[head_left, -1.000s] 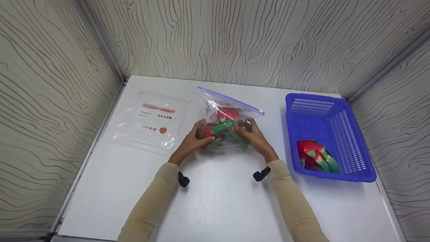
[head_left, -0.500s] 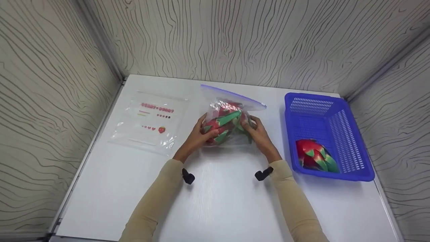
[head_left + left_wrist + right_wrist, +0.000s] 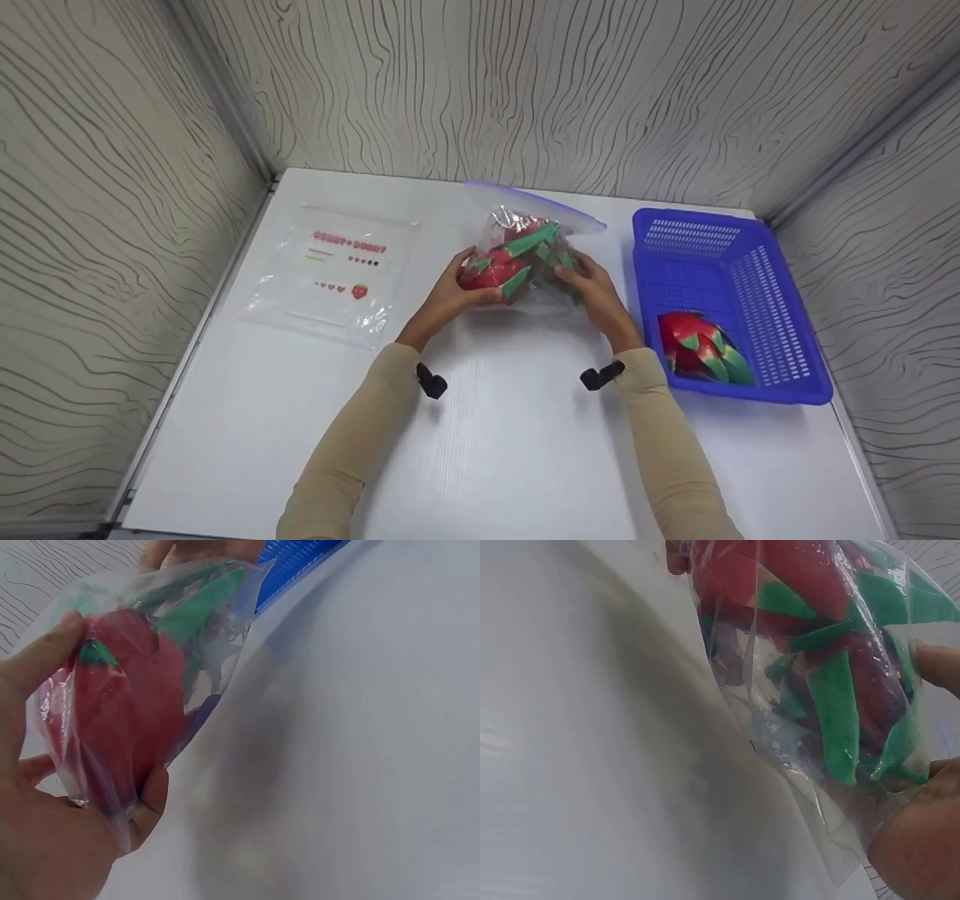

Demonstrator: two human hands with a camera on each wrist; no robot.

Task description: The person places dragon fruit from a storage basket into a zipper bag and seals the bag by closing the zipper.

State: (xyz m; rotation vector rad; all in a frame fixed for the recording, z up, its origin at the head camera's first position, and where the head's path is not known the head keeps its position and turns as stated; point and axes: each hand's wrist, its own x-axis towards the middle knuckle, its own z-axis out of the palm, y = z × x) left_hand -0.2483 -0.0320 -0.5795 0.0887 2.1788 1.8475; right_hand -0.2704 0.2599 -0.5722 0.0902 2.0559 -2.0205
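Observation:
A clear zip bag (image 3: 564,216) with a purple zip strip holds red dragon fruits (image 3: 501,268) with green scales. My left hand (image 3: 456,291) grips the bag's left side, thumb in front. On the opposite side, my right hand (image 3: 598,291) grips the bag, its thumb over the film near the green scales. From the left wrist view, fingers and thumb curl round a red fruit (image 3: 139,701) through the plastic. In the right wrist view the bag's lower corner (image 3: 829,840) hangs over the white surface, with a shadow below it. The zip strip is at the far side, away from me.
To the right stands a blue perforated basket (image 3: 646,300) with another dragon fruit (image 3: 697,346) at its near end. A flat clear bag (image 3: 300,289) printed with red lettering and a strawberry lies on the left of the white table (image 3: 480,450). Patterned walls surround the back and sides.
Both hands have carried the filled bag a little to the right and away from me. Its zip strip has swung farther back. The basket fruit and the flat bag stay put.

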